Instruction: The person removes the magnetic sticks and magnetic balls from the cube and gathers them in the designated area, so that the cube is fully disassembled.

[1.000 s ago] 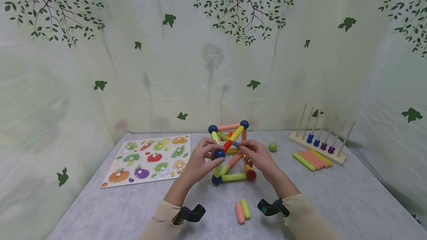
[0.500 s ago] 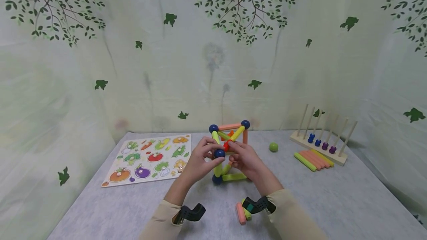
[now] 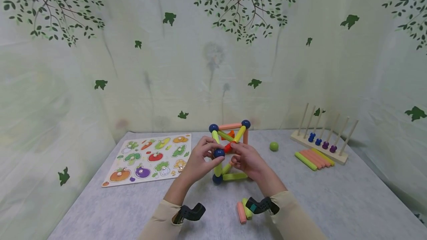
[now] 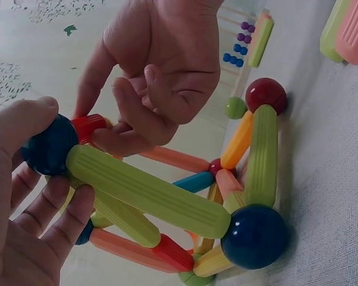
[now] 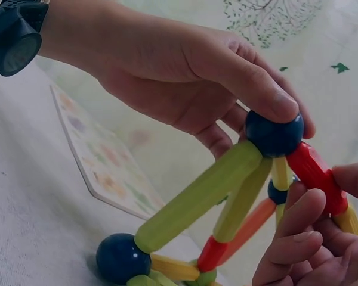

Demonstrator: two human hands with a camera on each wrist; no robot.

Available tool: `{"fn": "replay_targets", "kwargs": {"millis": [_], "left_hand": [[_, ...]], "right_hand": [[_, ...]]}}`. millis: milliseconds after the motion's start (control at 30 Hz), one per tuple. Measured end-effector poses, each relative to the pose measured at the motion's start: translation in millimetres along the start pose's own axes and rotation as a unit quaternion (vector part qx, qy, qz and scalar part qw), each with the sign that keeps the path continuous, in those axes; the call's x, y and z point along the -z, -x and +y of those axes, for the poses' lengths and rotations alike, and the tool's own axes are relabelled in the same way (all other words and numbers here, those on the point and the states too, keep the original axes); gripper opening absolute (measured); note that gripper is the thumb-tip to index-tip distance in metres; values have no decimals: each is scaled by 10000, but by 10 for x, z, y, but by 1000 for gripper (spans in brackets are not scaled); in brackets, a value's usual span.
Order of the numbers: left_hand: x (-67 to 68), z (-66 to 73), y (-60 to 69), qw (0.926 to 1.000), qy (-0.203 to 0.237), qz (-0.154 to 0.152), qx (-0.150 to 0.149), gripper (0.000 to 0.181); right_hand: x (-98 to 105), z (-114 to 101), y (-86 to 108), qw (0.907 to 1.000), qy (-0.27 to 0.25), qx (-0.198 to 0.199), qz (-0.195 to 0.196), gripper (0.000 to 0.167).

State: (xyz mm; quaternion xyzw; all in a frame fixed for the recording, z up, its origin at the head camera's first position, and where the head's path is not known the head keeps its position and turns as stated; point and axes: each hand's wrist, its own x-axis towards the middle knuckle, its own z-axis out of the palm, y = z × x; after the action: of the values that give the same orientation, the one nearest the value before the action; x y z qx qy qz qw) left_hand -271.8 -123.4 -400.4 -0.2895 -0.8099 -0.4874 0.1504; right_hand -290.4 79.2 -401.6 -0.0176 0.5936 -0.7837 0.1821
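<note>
In the head view my left hand [image 3: 201,158] holds a dark blue ball [image 3: 219,153] at the near upper corner of a structure of balls and grooved sticks. The left wrist view shows a long green stick [image 4: 149,190] running from that ball to a lower blue ball [image 4: 255,236] on the table. My right hand [image 3: 249,161] pinches a short red stick [image 5: 315,176] between thumb and fingers. One end of the red stick meets the held ball; a yellow stick [image 5: 348,220] continues from its other end. Behind the right hand, a teal stick [image 4: 194,181] reaches a small red ball.
A vegetable puzzle board [image 3: 113,165] lies left of the structure. To the right are a green ball [image 3: 274,146], a row of sticks [image 3: 315,159] and a wooden peg stand [image 3: 301,140] with beads. Loose pink [image 3: 241,212] and green sticks lie in front, near the right wrist.
My right hand has moved left from the blue stick area to the red stick and now pinches it, covering the structure's lower right corner. The left hand stays on the blue ball.
</note>
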Motion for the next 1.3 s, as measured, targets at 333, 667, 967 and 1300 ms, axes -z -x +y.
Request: {"fn": "replay_targets", "kwargs": {"millis": [333,667,967,1300], "left_hand": [[3,-8,5,9999,-2,-15,-123,23],[10,-3,6,9999,47,-17,-94,24],[26,22,3,10000,58,-62,-43,24],[9,32,2,9999,-48,-12,-127,22]], "right_hand": [[131,-43,34,9981,505,-135,-337,32],[294,-100,62,9845,1646,-38,-602,38],[360,-244,161,9391,3158,763,-1121,26],[350,-308,213,9111,3809,1246,-967,25]]}}
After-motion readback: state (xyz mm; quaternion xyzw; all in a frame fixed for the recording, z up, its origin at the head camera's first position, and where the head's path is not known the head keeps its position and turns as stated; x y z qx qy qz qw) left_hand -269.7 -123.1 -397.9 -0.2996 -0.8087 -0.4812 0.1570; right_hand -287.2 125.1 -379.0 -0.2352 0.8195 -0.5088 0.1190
